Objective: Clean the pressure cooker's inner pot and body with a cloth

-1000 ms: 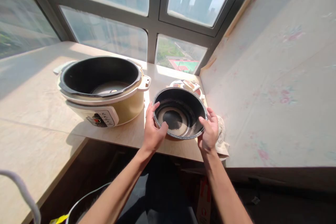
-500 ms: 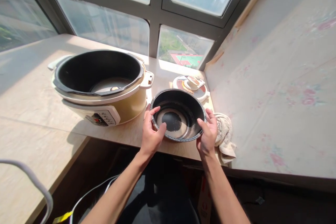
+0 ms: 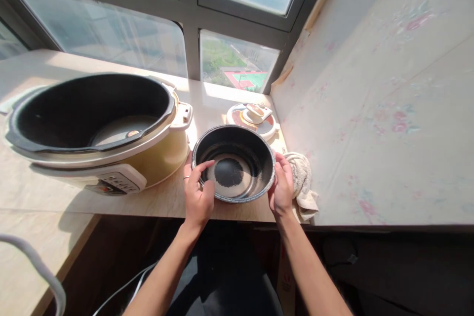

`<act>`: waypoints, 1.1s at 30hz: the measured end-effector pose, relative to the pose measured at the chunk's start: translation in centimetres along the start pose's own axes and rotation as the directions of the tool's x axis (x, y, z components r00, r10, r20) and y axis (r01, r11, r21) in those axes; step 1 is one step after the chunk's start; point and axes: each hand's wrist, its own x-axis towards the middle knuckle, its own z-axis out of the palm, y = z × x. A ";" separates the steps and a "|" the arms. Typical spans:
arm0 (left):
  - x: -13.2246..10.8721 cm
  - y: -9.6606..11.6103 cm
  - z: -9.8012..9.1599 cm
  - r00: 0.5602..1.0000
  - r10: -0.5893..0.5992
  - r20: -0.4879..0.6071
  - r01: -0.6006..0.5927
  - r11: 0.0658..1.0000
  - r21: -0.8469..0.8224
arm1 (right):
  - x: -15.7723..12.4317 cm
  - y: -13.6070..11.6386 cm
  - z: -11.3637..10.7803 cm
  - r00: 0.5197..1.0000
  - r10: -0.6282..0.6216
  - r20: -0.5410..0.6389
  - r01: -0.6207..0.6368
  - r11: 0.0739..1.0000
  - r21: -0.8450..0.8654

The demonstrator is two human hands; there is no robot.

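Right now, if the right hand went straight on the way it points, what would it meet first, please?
The right hand is against the black pot, so the pot's side comes first; beyond it, the round lid seems next in line, though depth is hard to judge.

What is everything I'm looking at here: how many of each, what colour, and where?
Cooker: one, gold and white, black inside, on the left
Pot: one, black, held beside the cooker
Lid: one, white-rimmed, behind the pot
Cloth: one, beige, right of the pot
Counter: one, cream, under the cooker
Window frame: one, grey, behind the counter
Wall: one, pale with pink flowers, right
Court: one, red and green, outside
Thick cable: one, grey, lower left
Left fingers: one set, on the pot's left side
Ring: one, silver-coloured, left hand
Right fingers: one set, on the pot's right side
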 end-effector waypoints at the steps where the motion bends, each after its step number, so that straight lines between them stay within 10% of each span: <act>1: 0.0 -0.1 0.1 1.000 0.016 -0.011 -0.016 1.000 -0.001 | 0.5 -0.1 -0.9 0.999 -0.041 -0.014 0.039 0.996 -0.078; 6: 0.1 -0.9 0.6 0.993 0.107 -0.058 -0.109 0.994 -0.031 | 3.7 -0.9 -6.1 0.967 -0.252 0.032 0.187 0.622 -0.760; 14: 0.1 -1.7 0.9 0.993 0.051 -0.103 -0.063 0.991 -0.116 | 5.6 -0.3 -6.6 0.993 0.119 0.021 0.009 0.101 -0.995; 20: 0.4 -1.6 0.2 0.998 -0.051 -0.045 0.047 0.994 -0.098 | 5.9 -1.2 -6.3 0.934 0.298 0.197 0.122 0.254 -0.960; 26: 1.1 -1.4 -0.4 0.998 -0.055 0.018 0.056 0.995 -0.077 | 3.4 -0.2 -6.8 0.922 0.199 0.333 0.231 0.407 -0.884; 33: 1.4 -1.7 -0.8 0.993 -0.106 0.057 0.112 0.986 -0.126 | 3.6 -2.6 -8.4 0.987 0.097 0.125 0.005 0.769 -0.640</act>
